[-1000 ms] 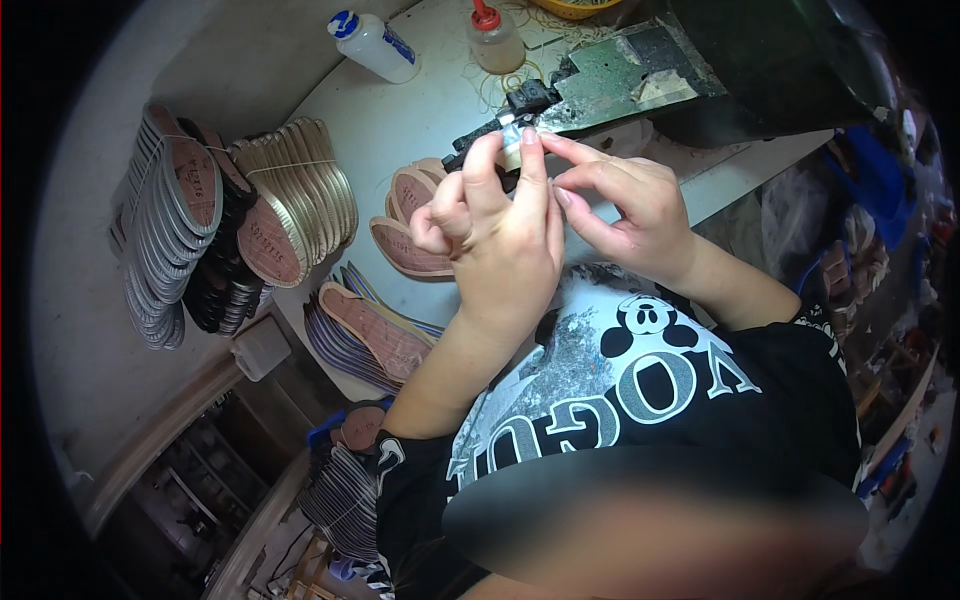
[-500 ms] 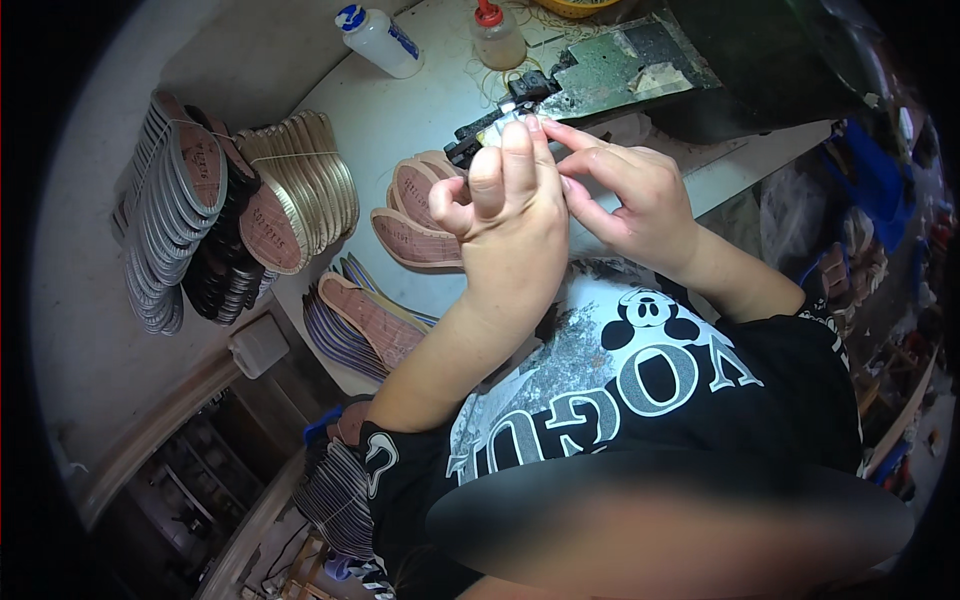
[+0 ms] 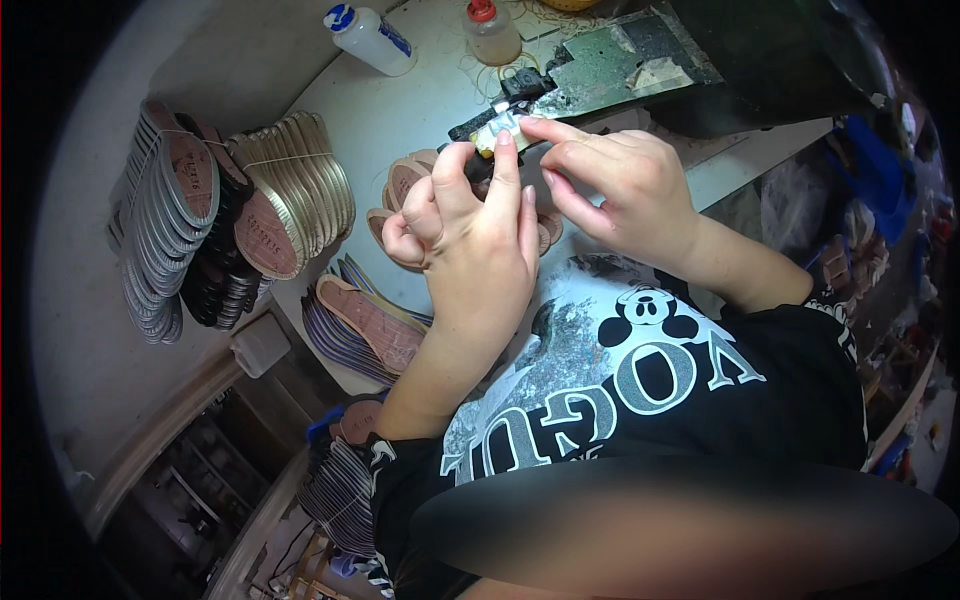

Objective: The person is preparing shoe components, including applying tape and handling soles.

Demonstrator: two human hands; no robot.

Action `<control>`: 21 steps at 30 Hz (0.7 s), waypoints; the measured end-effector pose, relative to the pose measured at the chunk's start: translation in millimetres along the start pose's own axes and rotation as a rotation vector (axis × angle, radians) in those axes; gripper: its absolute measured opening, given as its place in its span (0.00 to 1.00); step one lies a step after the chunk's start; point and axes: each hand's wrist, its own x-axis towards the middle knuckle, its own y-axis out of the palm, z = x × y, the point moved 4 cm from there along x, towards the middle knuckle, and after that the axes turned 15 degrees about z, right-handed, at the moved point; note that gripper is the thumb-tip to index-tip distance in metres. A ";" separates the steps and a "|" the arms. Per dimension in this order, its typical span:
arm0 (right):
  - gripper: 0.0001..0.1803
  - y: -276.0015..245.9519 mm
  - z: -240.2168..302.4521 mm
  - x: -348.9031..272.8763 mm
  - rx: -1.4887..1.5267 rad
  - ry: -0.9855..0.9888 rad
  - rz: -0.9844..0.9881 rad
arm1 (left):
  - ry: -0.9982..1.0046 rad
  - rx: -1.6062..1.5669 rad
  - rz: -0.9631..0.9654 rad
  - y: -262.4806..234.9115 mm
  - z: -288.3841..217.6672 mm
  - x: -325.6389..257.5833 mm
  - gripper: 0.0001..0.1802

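My left hand (image 3: 478,225) reaches up to a small pale block with a silvery top and yellowish edge (image 3: 498,130). Its index fingertip rests on the block, the thumb stands apart, and the other fingers bend loosely. From the right, my right hand (image 3: 625,180) touches the block's right end with its index fingertip; the thumb hangs apart below. Neither hand is closed around anything I can see. The block lies against a black metal fixture (image 3: 520,88) at the edge of a worn green plate (image 3: 610,70). Pale brown insoles (image 3: 408,180) lie partly hidden behind my left hand.
Bundled insoles, silver (image 3: 160,250) and gold (image 3: 310,185), lean at the left wall. Another insole stack (image 3: 375,325) lies at the white table's (image 3: 420,100) near left edge. A white bottle (image 3: 372,42) and a red-capped bottle (image 3: 492,38) stand at the back.
My left hand has turned and moved down and left, its index finger now extended on the pale block. The block shows more. My right hand has shifted slightly left, and its index fingertip meets the block.
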 end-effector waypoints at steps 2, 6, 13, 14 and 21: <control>0.05 -2.1 -4.5 -0.8 -0.019 -0.010 0.006 | 0.003 0.044 -0.023 -0.4 -0.8 0.7 0.24; 0.04 -3.7 -19.1 -5.5 -0.050 -0.066 0.021 | 0.007 0.044 0.002 -2.9 6.1 -1.6 0.23; 0.08 12.1 -5.5 -12.6 0.035 -0.108 0.054 | -0.020 0.033 0.066 5.0 4.4 -6.2 0.30; 0.08 15.1 -6.2 -13.8 0.037 -0.108 0.053 | -0.005 0.043 0.079 8.7 4.4 -6.7 0.34; 0.10 22.9 -18.8 -19.7 -0.165 -0.088 0.139 | 0.028 0.248 0.062 15.3 10.5 -9.6 0.37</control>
